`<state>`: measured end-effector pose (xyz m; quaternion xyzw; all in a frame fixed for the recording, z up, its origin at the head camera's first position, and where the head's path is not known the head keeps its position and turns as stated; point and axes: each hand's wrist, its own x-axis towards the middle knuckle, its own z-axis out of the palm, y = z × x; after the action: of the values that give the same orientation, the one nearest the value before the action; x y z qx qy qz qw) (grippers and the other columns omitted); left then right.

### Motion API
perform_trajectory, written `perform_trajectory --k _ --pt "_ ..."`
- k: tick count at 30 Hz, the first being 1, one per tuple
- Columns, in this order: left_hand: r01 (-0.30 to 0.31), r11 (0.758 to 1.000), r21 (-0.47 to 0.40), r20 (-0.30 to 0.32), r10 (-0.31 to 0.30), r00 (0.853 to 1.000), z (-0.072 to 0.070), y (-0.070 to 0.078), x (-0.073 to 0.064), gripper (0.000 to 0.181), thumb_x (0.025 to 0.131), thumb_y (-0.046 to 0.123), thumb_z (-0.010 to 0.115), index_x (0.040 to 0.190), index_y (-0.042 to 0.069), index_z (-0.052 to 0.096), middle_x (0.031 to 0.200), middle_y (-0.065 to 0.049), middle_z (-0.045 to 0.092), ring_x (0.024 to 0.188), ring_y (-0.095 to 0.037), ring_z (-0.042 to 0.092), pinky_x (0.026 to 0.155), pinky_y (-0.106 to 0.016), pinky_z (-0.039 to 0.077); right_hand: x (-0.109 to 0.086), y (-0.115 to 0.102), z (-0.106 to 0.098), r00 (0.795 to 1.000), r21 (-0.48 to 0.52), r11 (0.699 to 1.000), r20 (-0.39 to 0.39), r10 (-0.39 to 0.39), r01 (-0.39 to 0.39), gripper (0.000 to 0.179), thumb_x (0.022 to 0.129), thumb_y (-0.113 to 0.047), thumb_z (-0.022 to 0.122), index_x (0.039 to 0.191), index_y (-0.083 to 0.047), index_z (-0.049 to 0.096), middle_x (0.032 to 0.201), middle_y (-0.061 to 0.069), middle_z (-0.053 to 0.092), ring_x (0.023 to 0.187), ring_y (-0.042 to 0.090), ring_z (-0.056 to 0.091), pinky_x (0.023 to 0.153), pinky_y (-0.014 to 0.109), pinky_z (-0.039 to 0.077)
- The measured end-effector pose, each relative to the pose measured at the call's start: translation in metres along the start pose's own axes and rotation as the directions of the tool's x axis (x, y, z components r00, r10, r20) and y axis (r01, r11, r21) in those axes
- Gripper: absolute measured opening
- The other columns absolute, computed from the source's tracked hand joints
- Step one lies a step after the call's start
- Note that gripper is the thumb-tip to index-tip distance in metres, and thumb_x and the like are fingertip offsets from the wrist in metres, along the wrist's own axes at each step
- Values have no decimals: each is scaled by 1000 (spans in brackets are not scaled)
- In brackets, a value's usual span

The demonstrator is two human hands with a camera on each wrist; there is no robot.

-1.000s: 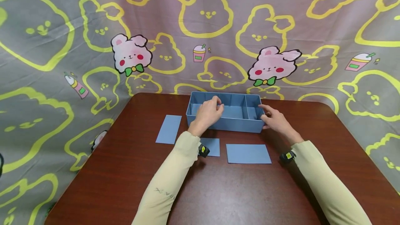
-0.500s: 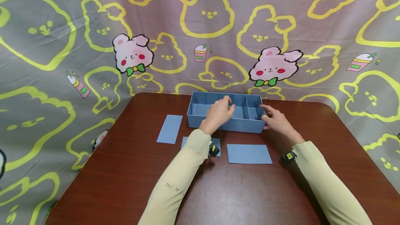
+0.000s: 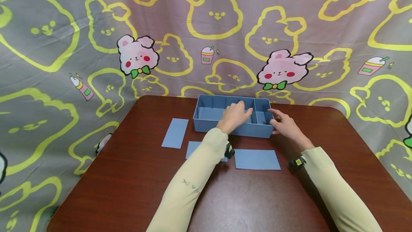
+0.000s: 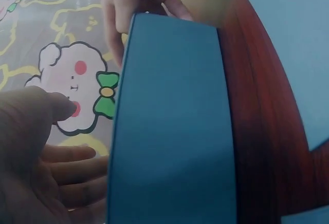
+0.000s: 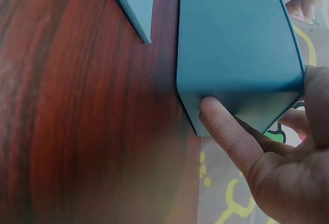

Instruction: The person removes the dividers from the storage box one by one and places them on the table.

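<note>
A blue open-top divider box (image 3: 215,124) stands at the back of the table. One upright divider (image 3: 256,111) parts off its narrow right compartment. My left hand (image 3: 235,116) reaches over the front wall, fingertips near that divider. In the left wrist view its thumb and loosely bent fingers (image 4: 77,178) show beside the box wall, with nothing between them. My right hand (image 3: 285,124) holds the box's right end. In the right wrist view one finger (image 5: 231,134) lies against the outer end wall near the bottom corner, with the thumb up at the rim.
Several flat blue panels lie before the box: a left panel (image 3: 175,133), a middle panel (image 3: 194,146) partly under the left sleeve, and a right panel (image 3: 257,159). The dark red table (image 3: 135,182) meets a cartoon-print curtain (image 3: 173,17) behind the box.
My left hand has moved right along the inside of the box, from the left-middle to near the divider. The right hand stays at the right end, and the box keeps its place.
</note>
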<state>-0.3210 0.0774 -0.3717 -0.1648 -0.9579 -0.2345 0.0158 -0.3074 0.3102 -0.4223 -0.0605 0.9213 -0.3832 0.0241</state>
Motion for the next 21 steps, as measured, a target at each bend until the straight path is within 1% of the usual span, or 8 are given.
perform_trajectory --k 4,7,10,13,15,17,19,21 --pt "6 1000 1 41 -6 999 6 5 3 41 100 52 45 82 17 55 58 1 44 45 -15 45 45 -29 35 0 1 0 1000 0 1000 -5 -5 5 55 99 -15 46 152 -13 33 123 32 55 70 21 72 70 37 60" --pt "0 1000 -2 73 0 997 11 7 3 46 100 52 46 72 17 53 53 2 40 42 -14 42 43 -28 34 0 1 0 1000 -5 1000 -5 -9 9 55 99 -15 46 152 -13 33 124 33 55 70 22 72 70 38 60" --pt "-5 1000 1 90 4 996 14 8 3 50 99 53 47 65 17 51 50 3 37 40 -13 39 41 -28 32 0 1 0 1000 -8 1000 -5 -12 12 55 99 -14 46 152 -13 33 125 33 55 69 22 72 70 38 60" --pt "-11 1000 4 88 11 996 17 9 3 52 99 53 47 61 17 50 48 3 36 39 -13 38 40 -27 30 0 1 0 1000 -7 1000 -8 -13 13 55 98 -14 46 152 -12 33 125 33 55 69 22 72 70 39 60" --pt "-10 1000 10 78 9 997 18 9 3 52 99 53 47 62 17 51 49 3 37 40 -13 39 41 -27 31 0 0 1 1000 -4 1000 -7 -14 14 55 98 -14 47 152 -13 34 125 33 55 70 23 72 70 39 60" --pt "-3 1000 22 72 1 997 19 10 3 49 99 53 48 66 16 55 51 2 40 42 -14 42 42 -28 32 1 0 1 1000 -1 1000 -1 -19 19 55 99 -15 46 152 -13 33 125 33 55 70 23 72 70 38 60" --pt "5 1000 31 76 -7 997 20 12 3 45 98 54 49 76 16 59 57 1 46 47 -14 48 46 -29 36 0 0 1 1000 -1 1000 2 -20 20 55 99 -15 46 153 -13 33 124 32 55 71 24 72 70 38 60" --pt "6 999 41 81 -9 997 22 14 3 43 97 55 49 91 16 64 65 1 53 54 -14 53 51 -30 40 -2 0 -1 1000 -2 1000 2 -17 17 55 99 -15 46 153 -13 32 124 32 55 71 24 72 70 38 60"
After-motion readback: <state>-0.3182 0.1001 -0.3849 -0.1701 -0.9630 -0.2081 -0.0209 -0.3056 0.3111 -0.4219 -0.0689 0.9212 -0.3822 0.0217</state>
